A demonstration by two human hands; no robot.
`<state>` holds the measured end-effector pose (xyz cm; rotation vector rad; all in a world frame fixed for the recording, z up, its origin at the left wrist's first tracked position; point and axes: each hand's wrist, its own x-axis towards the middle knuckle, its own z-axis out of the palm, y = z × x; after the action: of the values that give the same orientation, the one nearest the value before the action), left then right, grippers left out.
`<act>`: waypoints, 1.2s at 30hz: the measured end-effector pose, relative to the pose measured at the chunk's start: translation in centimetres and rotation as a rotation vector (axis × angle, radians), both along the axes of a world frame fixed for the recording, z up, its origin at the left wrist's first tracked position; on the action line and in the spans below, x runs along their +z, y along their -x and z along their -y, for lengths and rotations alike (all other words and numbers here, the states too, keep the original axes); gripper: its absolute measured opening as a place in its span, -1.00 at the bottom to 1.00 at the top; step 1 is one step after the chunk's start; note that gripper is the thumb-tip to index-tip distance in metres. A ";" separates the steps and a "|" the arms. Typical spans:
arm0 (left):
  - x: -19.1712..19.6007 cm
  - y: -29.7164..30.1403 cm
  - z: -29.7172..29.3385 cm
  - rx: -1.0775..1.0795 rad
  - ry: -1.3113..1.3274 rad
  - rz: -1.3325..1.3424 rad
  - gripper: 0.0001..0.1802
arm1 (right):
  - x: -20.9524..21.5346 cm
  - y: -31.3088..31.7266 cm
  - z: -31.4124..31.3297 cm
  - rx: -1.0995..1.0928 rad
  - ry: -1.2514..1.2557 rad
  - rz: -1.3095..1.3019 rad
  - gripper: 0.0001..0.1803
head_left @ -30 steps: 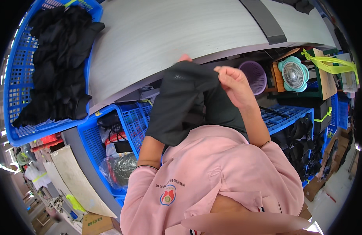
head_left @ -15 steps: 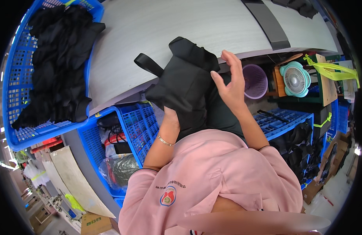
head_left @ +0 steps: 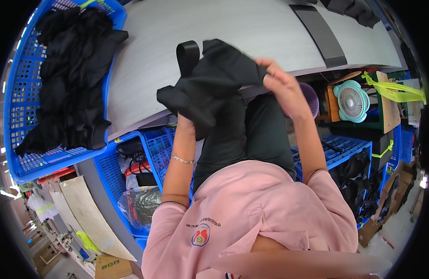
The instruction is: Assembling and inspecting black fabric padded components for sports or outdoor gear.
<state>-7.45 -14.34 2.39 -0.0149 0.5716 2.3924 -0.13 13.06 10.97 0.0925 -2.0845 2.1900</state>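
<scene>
A black fabric piece [head_left: 214, 76], folded and pouch-like, is held up over my lap at the edge of the grey table. A black strap loop [head_left: 188, 53] sticks up from its far left side. My right hand [head_left: 283, 86] is closed on the fabric's right edge, pinching it between thumb and fingers. From the near left my left hand [head_left: 186, 123] goes in under or inside the fabric. Only its wrist area shows, and its fingers are hidden by the cloth.
At the left, a blue basket [head_left: 61, 165] is heaped with black fabric pieces [head_left: 70, 79]. A flat dark strip [head_left: 319, 35] lies on the table [head_left: 149, 60]. Below its right edge are a purple bin [head_left: 309, 100] and a turquoise fan [head_left: 351, 101]. Blue crates [head_left: 114, 186] flank me.
My right hand, open and apart from the fabric before, now grips its right edge. The fabric has turned, and its strap loop now points up. My left forearm has shifted left.
</scene>
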 end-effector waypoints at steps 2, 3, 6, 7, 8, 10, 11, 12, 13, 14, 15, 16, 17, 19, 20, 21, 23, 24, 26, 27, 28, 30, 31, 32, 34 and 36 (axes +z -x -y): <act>1.2 0.2 -0.9 0.131 0.383 -0.108 -0.47 | 0.9 3.1 -1.8 -0.148 -0.193 -0.101 -0.74; 1.7 0.2 -1.6 0.129 0.260 -0.232 -0.51 | 1.0 5.2 -2.7 -0.219 -0.259 -0.163 -0.71; 3.2 -1.1 -2.8 0.063 0.472 -0.274 -0.57 | 0.0 9.1 -3.8 -0.477 -0.473 -0.303 -0.67; 3.6 -1.4 -2.6 0.076 0.519 -0.229 -0.57 | -0.4 9.6 -3.9 -0.664 -0.608 -0.342 -0.67; 3.8 -1.4 -2.2 0.050 0.648 -0.247 -0.56 | -1.1 8.9 -3.8 -0.739 -0.628 -0.369 -0.69; 3.9 -0.6 -1.3 0.153 0.851 -0.210 -0.48 | -2.3 6.2 -2.7 -0.729 -0.472 -0.186 -0.70; 3.6 0.4 -1.2 0.141 0.836 -0.218 -0.48 | -2.7 4.6 -1.9 -0.705 -0.332 -0.006 -0.70; 3.2 1.7 -1.4 0.353 0.891 -0.352 -0.41 | -3.2 3.7 -0.5 -0.621 -0.136 0.007 -0.72; 2.7 3.1 -2.0 0.568 0.946 -0.504 -0.34 | -3.6 3.1 1.0 -0.569 0.054 0.071 -0.73; 2.3 4.3 -2.8 0.569 0.942 -0.479 -0.34 | -3.9 2.8 2.5 -0.475 0.099 0.031 -0.74; 1.9 5.5 -3.8 0.514 0.895 -0.436 -0.26 | -4.1 2.9 3.9 -0.410 0.153 0.019 -0.74; 1.8 6.4 -4.6 0.469 0.835 -0.425 -0.17 | -4.2 3.5 4.9 -0.332 0.188 -0.015 -0.69; 1.8 7.0 -5.3 0.448 0.848 -0.411 -0.17 | -4.2 4.3 5.6 -0.318 0.087 -0.014 -0.61; 2.3 7.8 -6.5 0.193 0.693 -0.303 -0.04 | -4.2 6.0 5.6 -0.280 0.106 0.047 -0.58; 2.7 7.8 -6.8 0.126 0.693 -0.275 -0.18 | -4.2 6.5 4.9 -0.275 0.194 0.151 -0.61; 3.2 7.7 -6.9 0.119 0.691 -0.283 -0.18 | -4.2 6.9 3.9 -0.225 0.293 0.184 -0.63; 3.9 7.2 -6.8 -0.022 0.541 -0.233 -0.42 | -4.3 7.3 2.3 -0.340 0.286 0.255 -0.75; 4.0 6.5 -7.2 0.040 0.367 -0.348 -0.59 | -4.5 7.4 1.7 -0.339 0.293 0.232 -0.75; 3.9 5.9 -7.7 -0.046 0.166 -0.169 -0.57 | -4.8 7.3 1.1 -0.352 0.290 0.237 -0.74; 3.8 5.7 -8.0 -0.140 -0.093 -0.062 -0.55 | -4.9 7.3 1.1 -0.343 0.255 0.240 -0.73; 3.5 5.7 -8.6 -0.165 -0.159 -0.006 -0.47 | -5.0 7.2 1.1 -0.307 0.233 0.213 -0.71; 3.1 5.7 -9.1 -0.144 -0.078 -0.051 -0.45 | -5.0 7.2 1.0 -0.314 0.171 0.280 -0.69; 2.9 5.8 -9.2 -0.114 -0.025 -0.122 -0.42 | -4.8 7.2 0.8 -0.273 0.138 0.277 -0.67; 2.8 6.0 -9.1 -0.124 -0.023 -0.144 -0.35 | -4.7 7.1 0.4 -0.302 0.125 0.315 -0.67; 2.8 6.5 -8.3 -0.138 -0.059 -0.162 -0.36 | -4.3 6.7 -1.1 -0.181 0.214 0.366 -0.59; 2.8 7.0 -7.1 -0.154 -0.126 -0.166 -0.37 | -4.1 6.4 -2.7 -0.078 0.300 0.406 -0.58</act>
<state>-14.45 -7.22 5.17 0.2755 0.4790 2.2872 -6.55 15.81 6.88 -0.4882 -1.8539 2.6121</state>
